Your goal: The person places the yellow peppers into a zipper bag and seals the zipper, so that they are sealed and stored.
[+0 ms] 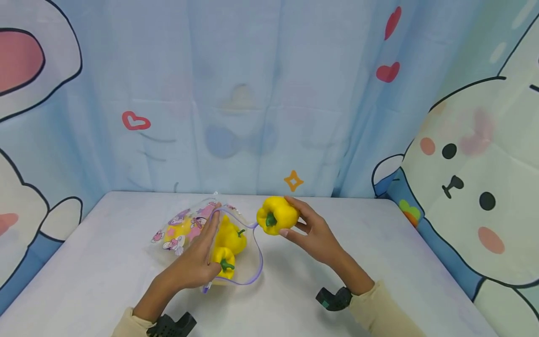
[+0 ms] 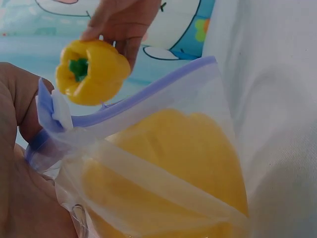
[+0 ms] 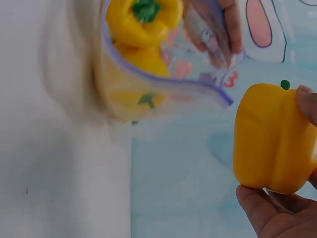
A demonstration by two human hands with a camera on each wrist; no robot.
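Pepper (image 1: 279,214) sits pinched in the person's right hand (image 1: 316,236).

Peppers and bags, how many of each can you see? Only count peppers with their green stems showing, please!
Pepper in the right hand: 1
Peppers with stems showing in the bag: 2
Bags: 1
Total: 4 (3 peppers and 1 bag)

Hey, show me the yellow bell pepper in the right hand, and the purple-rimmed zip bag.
Yellow bell pepper (image 3: 267,139), right wrist view: its smooth side.
Purple-rimmed zip bag (image 2: 163,86), left wrist view: its purple rim.
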